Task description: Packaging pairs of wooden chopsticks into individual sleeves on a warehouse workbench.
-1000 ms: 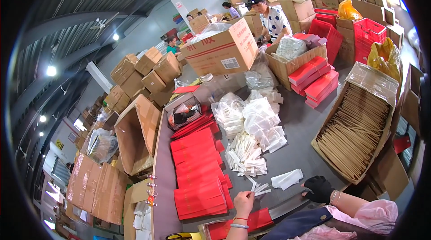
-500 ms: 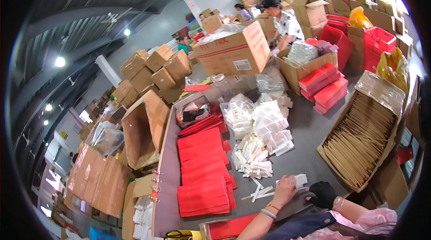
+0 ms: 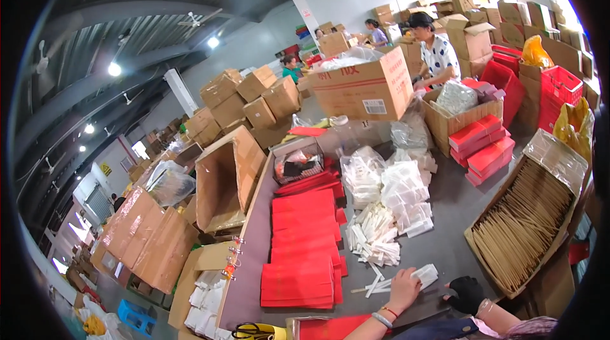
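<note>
My left hand (image 3: pixel 405 290), bare with a bracelet and a red string at the wrist, is closed on a white paper packet (image 3: pixel 427 274) at the table's near edge. Just left of it lie several loose white paper strips (image 3: pixel 379 284). My right hand (image 3: pixel 467 295), in a black fingerless glove, is a little to the right, its thumb and fingertips apart with nothing visible between them. Ahead of my hands is a heap of small white strips (image 3: pixel 373 235), and behind that lie piles of white translucent packets (image 3: pixel 406 190).
Overlapping red paper sleeves (image 3: pixel 304 244) lie along the table's left wall. On the right, a carton of thin brown sticks (image 3: pixel 524 222) stands tilted. Red packs (image 3: pixel 489 159) and a large carton (image 3: pixel 362 89) sit farther back. A co-worker (image 3: pixel 440 57) stands across the table.
The view has shifted, so the scene sits farther right. The white packet now sticks out farther beyond my left hand. My right hand has drawn slightly away from it.
</note>
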The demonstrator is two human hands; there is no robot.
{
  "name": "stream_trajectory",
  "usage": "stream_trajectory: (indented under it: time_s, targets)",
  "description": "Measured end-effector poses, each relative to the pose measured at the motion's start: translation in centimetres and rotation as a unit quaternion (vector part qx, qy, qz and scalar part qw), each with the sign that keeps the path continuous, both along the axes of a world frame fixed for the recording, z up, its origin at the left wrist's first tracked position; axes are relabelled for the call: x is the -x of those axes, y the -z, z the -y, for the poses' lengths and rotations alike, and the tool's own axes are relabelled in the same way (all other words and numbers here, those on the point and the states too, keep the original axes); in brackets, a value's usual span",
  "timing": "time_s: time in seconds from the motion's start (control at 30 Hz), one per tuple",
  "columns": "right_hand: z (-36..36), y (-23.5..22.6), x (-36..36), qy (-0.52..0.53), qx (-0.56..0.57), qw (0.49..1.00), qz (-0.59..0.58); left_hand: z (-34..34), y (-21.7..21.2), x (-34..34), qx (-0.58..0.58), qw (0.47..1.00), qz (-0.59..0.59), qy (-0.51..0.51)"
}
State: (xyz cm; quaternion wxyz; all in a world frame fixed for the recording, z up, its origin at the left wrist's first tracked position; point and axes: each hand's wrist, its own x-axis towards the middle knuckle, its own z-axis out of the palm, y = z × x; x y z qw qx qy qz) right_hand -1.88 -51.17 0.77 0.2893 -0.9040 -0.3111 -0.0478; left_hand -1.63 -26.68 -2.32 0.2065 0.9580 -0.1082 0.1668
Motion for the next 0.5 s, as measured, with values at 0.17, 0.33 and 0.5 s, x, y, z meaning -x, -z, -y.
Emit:
stream_trajectory:
  time_s: [0.17, 0.33, 0.5]
  targets:
    - [0.2, 0.5, 0.0, -0.012, -0.012, 1.000, -0.010, -0.3, 2.3, 0.0, 0.034, 0.998, -0.035, -0.039]
    - [0.3, 2.2, -0.3, -0.011, 0.001, 1.000, -0.008, -0.8, 2.4, -0.3, 0.021, 0.996, -0.076, -0.028]
    - [0.2, 2.8, -0.9, -0.014, 0.006, 1.000, -0.001, -1.0, 1.7, 0.0, 0.028, 0.999, 0.011, -0.038]
